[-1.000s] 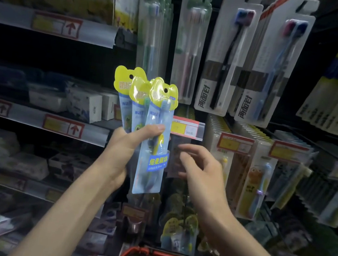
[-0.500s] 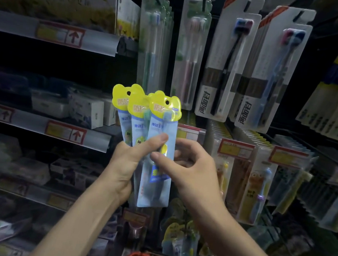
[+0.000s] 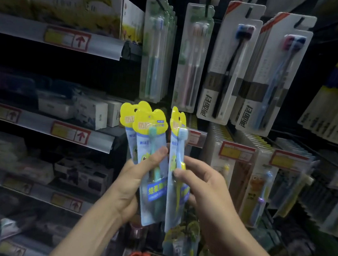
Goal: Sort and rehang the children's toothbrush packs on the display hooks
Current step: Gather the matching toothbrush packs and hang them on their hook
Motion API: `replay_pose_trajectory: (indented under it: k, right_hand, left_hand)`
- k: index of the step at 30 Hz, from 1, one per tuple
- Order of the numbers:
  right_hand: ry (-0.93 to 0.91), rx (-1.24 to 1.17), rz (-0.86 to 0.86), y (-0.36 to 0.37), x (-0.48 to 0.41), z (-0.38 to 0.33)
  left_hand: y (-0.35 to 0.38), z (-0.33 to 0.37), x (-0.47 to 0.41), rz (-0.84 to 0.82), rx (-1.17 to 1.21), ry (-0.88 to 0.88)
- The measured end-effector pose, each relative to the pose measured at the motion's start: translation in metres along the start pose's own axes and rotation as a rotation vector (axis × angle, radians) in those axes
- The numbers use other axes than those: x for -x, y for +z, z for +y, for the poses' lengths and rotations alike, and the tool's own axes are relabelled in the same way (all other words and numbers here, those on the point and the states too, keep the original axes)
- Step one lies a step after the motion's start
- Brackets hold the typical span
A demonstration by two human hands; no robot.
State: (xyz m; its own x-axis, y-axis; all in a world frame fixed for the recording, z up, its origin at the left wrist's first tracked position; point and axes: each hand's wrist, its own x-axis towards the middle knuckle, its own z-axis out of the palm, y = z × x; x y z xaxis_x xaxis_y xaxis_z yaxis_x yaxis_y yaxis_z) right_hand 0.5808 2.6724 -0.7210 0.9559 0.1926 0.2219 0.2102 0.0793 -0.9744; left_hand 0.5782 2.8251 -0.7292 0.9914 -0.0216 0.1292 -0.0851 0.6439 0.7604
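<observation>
Left hand (image 3: 134, 184) gripping 2 packs (image 3: 150, 147), right hand (image 3: 205, 189) pinching 1 pack (image 3: 179, 151)

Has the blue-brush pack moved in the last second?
Yes. The blue-brush pack shifted right toward the red price tag, away from the packs in the left hand; the right hand pinches it.

Dim shop shelving (image 3: 56, 40), price rails.

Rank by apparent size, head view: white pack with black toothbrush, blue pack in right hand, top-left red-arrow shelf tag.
1. white pack with black toothbrush
2. blue pack in right hand: similar height, turned narrow, nearer camera, so unsure
3. red-arrow shelf tag
</observation>
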Motion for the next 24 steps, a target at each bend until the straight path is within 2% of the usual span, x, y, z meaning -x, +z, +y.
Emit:
replay_pose_trajectory:
  k: [5, 13, 24]
  right_hand:
    - [0.039, 0.002, 0.062, -0.023, 0.022, 0.022]
    - [0.080, 0.202, 0.082, -0.066, 0.037, 0.057]
    - [0.072, 0.387, 0.122, -0.104, 0.043, 0.094]
  left_hand:
    - [-0.017, -0.014, 0.003, 0.206, -0.142, 0.110]
    - [-0.017, -0.029, -0.006, 0.307, -0.329, 0.227]
    - [-0.001, -0.028, -0.043, 0.241, -0.171, 0.279]
